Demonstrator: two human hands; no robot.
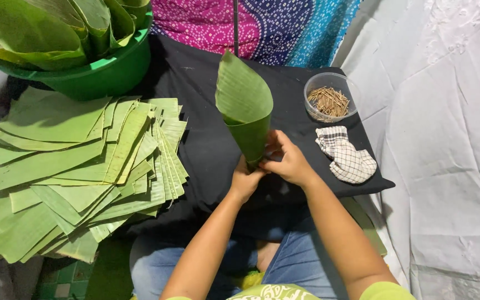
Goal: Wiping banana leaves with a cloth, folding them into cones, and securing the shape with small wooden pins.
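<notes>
**Q:** How is the banana-leaf cone (244,108) held, and where?

**A:** It is held upright over the black cloth (206,144), its mouth facing up. The narrow lower tip is gripped from both sides: the left hand (245,180) is wrapped round the base with fingers pressed together, and the right hand (287,161) is closed over the tip, fingers curled and pinching the overlap.

**Q:** What is judged necessary for a sound hold?

**A:** The overlap should be kept tight at the tip, so that the roll is not allowed to spring open; pressure is best applied low, leaving the mouth undistorted.

**Q:** What lies around?

**A:** A stack of cut leaf strips (79,172) is placed to the left, below a green basin (112,69) of rolled leaves. A clear tub of wooden picks (329,101) and a checked rag (348,158) lie to the right, within reach. Nothing obstructs the hands.
</notes>
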